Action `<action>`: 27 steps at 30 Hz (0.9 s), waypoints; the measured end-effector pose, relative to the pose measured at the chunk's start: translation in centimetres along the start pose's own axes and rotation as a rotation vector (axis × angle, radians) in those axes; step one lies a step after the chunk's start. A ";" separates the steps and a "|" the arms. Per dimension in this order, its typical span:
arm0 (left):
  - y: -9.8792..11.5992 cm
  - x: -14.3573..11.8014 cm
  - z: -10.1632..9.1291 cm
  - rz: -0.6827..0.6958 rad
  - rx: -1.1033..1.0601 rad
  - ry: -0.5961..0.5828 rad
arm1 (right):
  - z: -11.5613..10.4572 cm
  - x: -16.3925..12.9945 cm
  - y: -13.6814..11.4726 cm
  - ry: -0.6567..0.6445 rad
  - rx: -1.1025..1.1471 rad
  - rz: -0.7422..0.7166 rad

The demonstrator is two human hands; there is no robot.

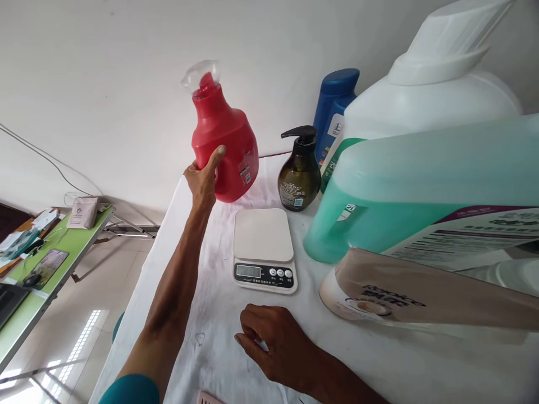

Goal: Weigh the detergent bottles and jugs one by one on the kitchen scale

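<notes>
The right hand lay loosely curled on the white cloth-covered table; the left hand clasped a red plastic detergent bottle, tilted.

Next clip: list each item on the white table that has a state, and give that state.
red bottle: upright, gripped by left hand
scale: platform bare, display unreadable
pump bottle: upright
blue bottle: upright, capped
teal jug: lying over
right hand: resting on table

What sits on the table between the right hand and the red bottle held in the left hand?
The white kitchen scale, its platform bare, lies between the right hand and the red bottle gripped by the left hand, in the head view.
</notes>
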State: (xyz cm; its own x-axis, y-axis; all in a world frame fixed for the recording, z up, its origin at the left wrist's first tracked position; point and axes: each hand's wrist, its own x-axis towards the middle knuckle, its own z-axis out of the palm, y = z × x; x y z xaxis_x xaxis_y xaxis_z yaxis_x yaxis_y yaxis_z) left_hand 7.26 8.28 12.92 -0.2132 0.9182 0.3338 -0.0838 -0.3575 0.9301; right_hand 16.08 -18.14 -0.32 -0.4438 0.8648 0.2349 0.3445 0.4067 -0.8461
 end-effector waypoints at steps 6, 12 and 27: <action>4.6 -1.8 -3.6 0.020 0.005 -0.031 | -0.2 0.1 0.1 -0.030 0.007 0.021; 5.1 -6.0 -4.8 -0.104 -0.008 -0.108 | 0.0 0.1 0.3 -0.036 -0.005 0.030; 4.2 -9.7 -4.8 -0.179 0.034 -0.227 | -0.1 0.1 0.1 -0.017 -0.036 -0.007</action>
State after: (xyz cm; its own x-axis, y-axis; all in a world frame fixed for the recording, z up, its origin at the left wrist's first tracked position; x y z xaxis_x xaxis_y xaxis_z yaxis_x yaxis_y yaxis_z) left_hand 4.34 -2.96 12.90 0.0259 0.9823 0.1857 -0.0668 -0.1837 0.9807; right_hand 16.12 -18.00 -0.37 -0.4601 0.8569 0.2323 0.3706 0.4232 -0.8268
